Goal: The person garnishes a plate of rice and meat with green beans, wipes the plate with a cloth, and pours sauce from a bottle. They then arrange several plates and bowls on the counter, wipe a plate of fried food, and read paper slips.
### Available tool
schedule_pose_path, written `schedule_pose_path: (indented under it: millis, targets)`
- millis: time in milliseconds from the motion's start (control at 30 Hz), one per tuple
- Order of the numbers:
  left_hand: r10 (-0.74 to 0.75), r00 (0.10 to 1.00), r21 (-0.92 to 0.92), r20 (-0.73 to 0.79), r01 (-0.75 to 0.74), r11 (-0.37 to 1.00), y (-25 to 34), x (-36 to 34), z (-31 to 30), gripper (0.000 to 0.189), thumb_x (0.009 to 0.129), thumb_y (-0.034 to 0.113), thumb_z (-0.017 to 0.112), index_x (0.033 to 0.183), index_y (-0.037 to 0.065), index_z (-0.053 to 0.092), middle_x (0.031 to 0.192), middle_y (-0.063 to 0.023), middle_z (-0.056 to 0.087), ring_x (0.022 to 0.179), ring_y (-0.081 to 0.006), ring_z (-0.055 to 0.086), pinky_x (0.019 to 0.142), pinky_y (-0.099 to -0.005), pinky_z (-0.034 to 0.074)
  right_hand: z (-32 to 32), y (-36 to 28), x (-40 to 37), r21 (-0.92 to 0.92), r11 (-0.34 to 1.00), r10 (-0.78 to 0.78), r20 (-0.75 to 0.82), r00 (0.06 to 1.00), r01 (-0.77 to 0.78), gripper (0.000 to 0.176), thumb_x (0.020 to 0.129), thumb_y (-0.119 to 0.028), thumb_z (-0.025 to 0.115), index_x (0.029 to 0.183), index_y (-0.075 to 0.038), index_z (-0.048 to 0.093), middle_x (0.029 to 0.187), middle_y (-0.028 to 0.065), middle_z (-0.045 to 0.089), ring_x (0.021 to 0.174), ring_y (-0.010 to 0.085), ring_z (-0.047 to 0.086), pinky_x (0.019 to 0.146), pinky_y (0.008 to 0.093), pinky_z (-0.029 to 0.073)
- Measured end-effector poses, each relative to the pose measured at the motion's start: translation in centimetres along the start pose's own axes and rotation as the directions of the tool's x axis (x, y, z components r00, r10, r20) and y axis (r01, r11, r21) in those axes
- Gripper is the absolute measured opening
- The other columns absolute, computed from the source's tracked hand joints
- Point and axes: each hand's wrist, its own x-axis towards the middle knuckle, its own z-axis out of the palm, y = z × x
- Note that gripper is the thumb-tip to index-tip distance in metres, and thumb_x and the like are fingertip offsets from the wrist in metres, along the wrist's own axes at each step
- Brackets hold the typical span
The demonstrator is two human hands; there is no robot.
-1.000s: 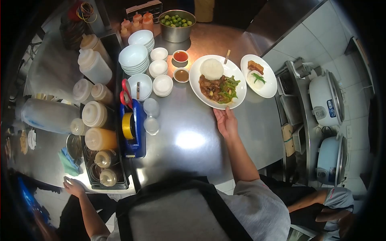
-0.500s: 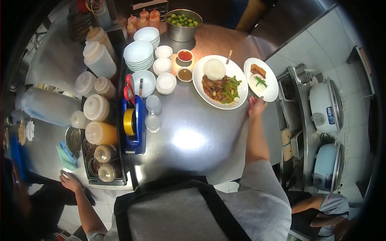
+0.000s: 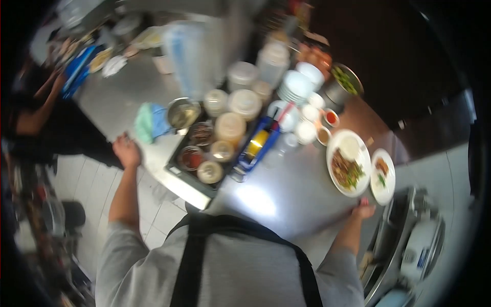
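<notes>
On the right part of the shiny steel table: an oval white plate with brown meat and a green leaf. Just left of it, a bigger round white plate with rice, brown meat and green vegetables. Just below the gap between them, the right hand, blurry, fingertips toward the plates. Cannot tell how far open, or if touching a rim. Half a second ago, right by the oval plate's edge; one second ago, at the bigger plate's. View turned left since then, with both plates now lower and farther right. By the near left table edge, the left hand, fingers a little bent. Cannot tell if holding anything.

Near the bigger plate, a small white cup of brown sauce and another of red sauce. Farther left, stacked white bowls. In the way between both hands, a blue plastic tape holder and a black tray full of jars.

Oval plate's long way: running away from the body, far end leaning slightly left, meat end farthest.
</notes>
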Motion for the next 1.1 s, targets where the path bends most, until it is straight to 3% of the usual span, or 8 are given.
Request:
schedule_pose_path:
  millis: [267,467,567,633,700,900,1067,1100]
  targets:
    - [-0.135,0.986,-0.164,-0.100,0.117,0.979,0.1,-0.7,0.4,0.041,0.080,0.015,0.053,0.121,0.010,0.052,0.135,-0.0202,0.034,0.128,-0.0383,0.025,0.107,-0.0445,0.023,-1.8,-0.6,-0.5,-0.086,0.831,0.556,0.166,0.814,-0.550,0.040,0.094,-0.033,0.040,0.101,0.005,0.052,0.094,0.0168,0.058,0.075,0.0222,0.059,0.064,0.0309,0.053]
    - [-0.117,0.989,-0.271,-0.087,0.090,0.958,-0.5,-1.2,0.1,0.044,0.080,0.015,0.055,0.123,0.008,0.049,0.137,-0.0214,0.030,0.130,-0.0422,0.020,0.108,-0.0476,0.020,12.3,-23.9,-11.1,0.291,0.956,-0.084,0.397,0.914,-0.038,0.019,0.091,-0.024,0.053,0.088,-0.006,0.054,0.075,0.0019,0.052,0.069,0.0128,0.050,0.058,0.0233,0.044]
    - [0.008,1.000,-0.338,-0.022,-0.015,0.941,-1.3,-1.9,-1.0,0.049,0.078,0.016,0.057,0.125,0.007,0.047,0.139,-0.0222,0.028,0.132,-0.0422,0.016,0.108,-0.0490,0.018,18.5,-36.3,-27.9,0.548,0.827,-0.465,0.541,0.701,0.127,0.028,0.095,-0.028,0.045,0.076,-0.008,0.044,0.070,0.0000,0.040,0.064,0.0119,0.038,0.062,0.0256,0.035]
    - [0.176,0.984,-0.389,0.032,-0.149,0.909,-2.9,-2.3,-3.0,0.055,0.078,0.022,0.061,0.129,0.009,0.044,0.142,-0.0203,0.024,0.133,-0.0425,0.014,0.107,-0.0487,0.019,22.1,-40.6,-30.0,0.693,0.713,-0.699,0.692,0.177,0.104,0.030,0.098,-0.024,0.038,0.074,-0.006,0.044,0.072,0.0033,0.040,0.063,0.0118,0.034,0.061,0.0251,0.034]
    - [0.363,0.924,-0.461,0.120,-0.273,0.845,-5.4,-2.2,-5.3,0.058,0.077,0.023,0.063,0.130,0.010,0.043,0.144,-0.0194,0.022,0.132,-0.0430,0.017,0.106,-0.0487,0.022,26.2,-43.7,-38.8,0.690,0.634,-0.774,0.567,0.282,0.350,0.030,0.097,-0.022,0.038,0.094,0.002,0.055,0.081,0.0060,0.052,0.067,0.0105,0.046,0.062,0.0227,0.041]
    - [0.496,0.752,-0.419,0.434,-0.319,0.850,-22.9,-6.3,-2.6,0.064,0.068,0.027,0.071,0.125,0.010,0.049,0.141,-0.0250,0.022,0.129,-0.0433,0.024,0.105,-0.0458,0.026,38.8,-49.8,-58.5,0.651,0.444,-0.690,0.687,-0.228,0.616,0.024,0.089,-0.003,0.042,0.107,-0.005,0.059,0.078,0.0005,0.055,0.068,0.0062,0.050,0.061,0.0207,0.041]
    - [0.173,0.072,-0.173,0.982,0.004,0.985,-44.7,-12.5,2.7,0.047,0.081,0.038,0.052,0.113,0.004,0.056,0.101,-0.0250,0.060,0.100,-0.0390,0.055,0.089,-0.0478,0.042,50.7,-52.7,-63.0,0.425,0.516,-0.676,0.735,0.049,0.743,0.019,0.084,-0.011,0.055,0.100,-0.006,0.064,0.108,0.0052,0.060,0.094,0.0105,0.054,0.079,0.0243,0.043]
    - [0.195,0.167,-0.193,0.966,-0.029,0.981,-46.0,-11.5,3.4,0.047,0.081,0.038,0.051,0.113,0.004,0.057,0.100,-0.0252,0.060,0.100,-0.0393,0.055,0.088,-0.0479,0.042,51.4,-52.7,-64.3,0.411,0.558,-0.690,0.713,0.127,0.721,0.020,0.082,-0.011,0.058,0.100,-0.006,0.065,0.105,0.0047,0.061,0.092,0.0102,0.055,0.078,0.0240,0.043]
